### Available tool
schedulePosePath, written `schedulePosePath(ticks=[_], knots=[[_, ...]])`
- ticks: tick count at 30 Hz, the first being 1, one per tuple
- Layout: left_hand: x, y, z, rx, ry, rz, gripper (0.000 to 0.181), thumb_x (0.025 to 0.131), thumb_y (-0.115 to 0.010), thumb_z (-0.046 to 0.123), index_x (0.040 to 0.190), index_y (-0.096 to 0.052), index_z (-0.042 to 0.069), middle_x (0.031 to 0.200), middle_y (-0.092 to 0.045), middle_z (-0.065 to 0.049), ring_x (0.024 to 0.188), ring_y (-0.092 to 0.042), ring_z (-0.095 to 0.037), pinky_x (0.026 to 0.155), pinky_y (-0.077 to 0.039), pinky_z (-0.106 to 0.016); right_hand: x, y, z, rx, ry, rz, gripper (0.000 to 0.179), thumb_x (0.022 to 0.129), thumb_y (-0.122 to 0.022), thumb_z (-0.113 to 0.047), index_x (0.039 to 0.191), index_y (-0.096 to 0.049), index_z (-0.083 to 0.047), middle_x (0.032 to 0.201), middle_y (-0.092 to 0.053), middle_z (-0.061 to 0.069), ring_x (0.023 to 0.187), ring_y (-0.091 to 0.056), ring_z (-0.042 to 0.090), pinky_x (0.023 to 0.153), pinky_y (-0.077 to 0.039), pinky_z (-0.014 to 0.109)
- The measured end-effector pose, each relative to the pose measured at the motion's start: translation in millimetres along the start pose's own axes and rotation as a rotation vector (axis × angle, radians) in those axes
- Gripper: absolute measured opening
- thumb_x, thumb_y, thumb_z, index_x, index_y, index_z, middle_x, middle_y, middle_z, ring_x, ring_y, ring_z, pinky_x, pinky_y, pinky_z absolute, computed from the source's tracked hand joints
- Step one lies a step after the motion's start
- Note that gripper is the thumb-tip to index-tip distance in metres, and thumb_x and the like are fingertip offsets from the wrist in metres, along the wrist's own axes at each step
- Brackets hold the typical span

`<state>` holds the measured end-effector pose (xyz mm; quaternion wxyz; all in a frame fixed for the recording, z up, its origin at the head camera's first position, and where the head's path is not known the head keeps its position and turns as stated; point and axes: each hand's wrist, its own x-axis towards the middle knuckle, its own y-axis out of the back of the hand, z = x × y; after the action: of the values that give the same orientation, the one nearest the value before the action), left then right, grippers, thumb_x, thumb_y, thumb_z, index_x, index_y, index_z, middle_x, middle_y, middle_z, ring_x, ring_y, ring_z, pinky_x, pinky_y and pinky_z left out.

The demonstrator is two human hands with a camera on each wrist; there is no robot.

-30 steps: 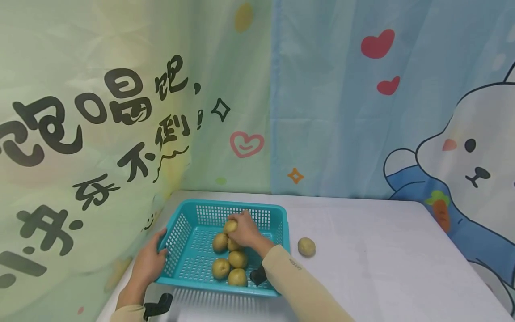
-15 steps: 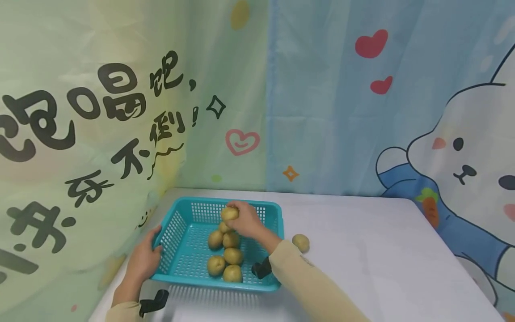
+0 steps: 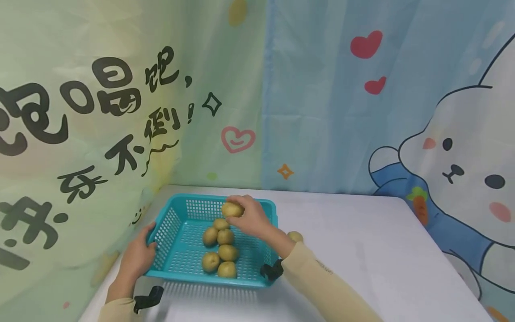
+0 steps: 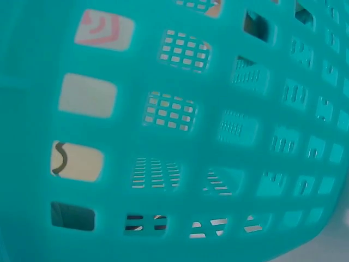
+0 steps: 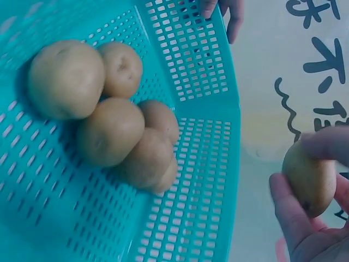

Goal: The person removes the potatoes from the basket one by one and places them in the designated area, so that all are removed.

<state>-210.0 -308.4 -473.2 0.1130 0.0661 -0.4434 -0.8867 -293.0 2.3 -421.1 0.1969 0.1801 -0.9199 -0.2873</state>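
Observation:
My right hand (image 3: 252, 218) pinches a potato (image 3: 232, 209) between thumb and fingers, held up near the back rim of a turquoise plastic basket (image 3: 189, 278). In the right wrist view this held potato (image 5: 308, 183) is outside the basket's outline, with fingers on both sides of it. My left hand (image 3: 137, 256) grips the basket's left rim. Several potatoes (image 3: 228, 253) lie clustered on the basket floor. The left wrist view is filled by the slotted basket wall (image 4: 122, 131), and the hand itself does not show there.
One potato (image 3: 295, 235) sits on the white table (image 3: 354, 268) right of the basket, partly behind my right forearm. Printed curtains (image 3: 314, 98) hang behind the table and along its left side. Dark wrist cameras (image 3: 272, 269) jut from both sleeves.
My right hand has lifted the potato from the cluster up toward the back rim. The basket and loose potato have shifted slightly left in view with the camera; my left hand keeps its grip.

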Motion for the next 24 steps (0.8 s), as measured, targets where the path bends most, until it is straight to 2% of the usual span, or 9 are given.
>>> schedulePosePath(ticks=[5,11,18,24], knots=[[-0.5,1.6,0.4,0.002,0.015,-0.004,0.058,0.099,-0.044,0.007,0.154,-0.024,0.004,0.142,-0.037,-0.037,0.095,-0.051,-0.039,0.071,-0.044,-0.046,-21.3,16.9,5.1,0.004,0.001,0.002,0.047,0.087,-0.072,-0.017,0.132,-0.060,-0.012,0.120,-0.059,0.007,0.090,-0.056,0.017,0.067,-0.050,0.030],[-0.8,1.0,3.9,-0.012,0.030,-0.019,0.059,0.099,-0.044,0.007,0.154,-0.024,0.006,0.142,-0.036,-0.037,0.096,-0.050,-0.039,0.070,-0.043,-0.044,-44.3,32.8,24.4,-0.015,-0.027,0.063,0.048,0.085,-0.075,-0.014,0.130,-0.061,-0.011,0.126,-0.060,0.006,0.101,-0.059,0.020,0.078,-0.052,0.036],[-2.5,2.4,3.8,-0.002,0.028,-0.009,0.058,0.099,-0.043,0.008,0.154,-0.024,0.006,0.138,-0.040,-0.038,0.084,-0.053,-0.034,0.058,-0.039,-0.033,-61.9,46.5,49.5,-0.023,-0.157,0.144,0.049,0.082,-0.078,-0.013,0.128,-0.063,-0.015,0.123,-0.060,0.006,0.103,-0.058,0.025,0.079,-0.053,0.036],[-2.0,1.1,4.7,0.001,0.041,-0.009,0.059,0.099,-0.044,0.008,0.155,-0.024,0.007,0.140,-0.039,-0.038,0.092,-0.052,-0.039,0.064,-0.042,-0.040,-78.2,54.7,70.1,-0.018,-0.256,0.199,0.049,0.083,-0.077,-0.015,0.130,-0.062,-0.018,0.129,-0.058,0.006,0.111,-0.057,0.029,0.082,-0.053,0.039]])
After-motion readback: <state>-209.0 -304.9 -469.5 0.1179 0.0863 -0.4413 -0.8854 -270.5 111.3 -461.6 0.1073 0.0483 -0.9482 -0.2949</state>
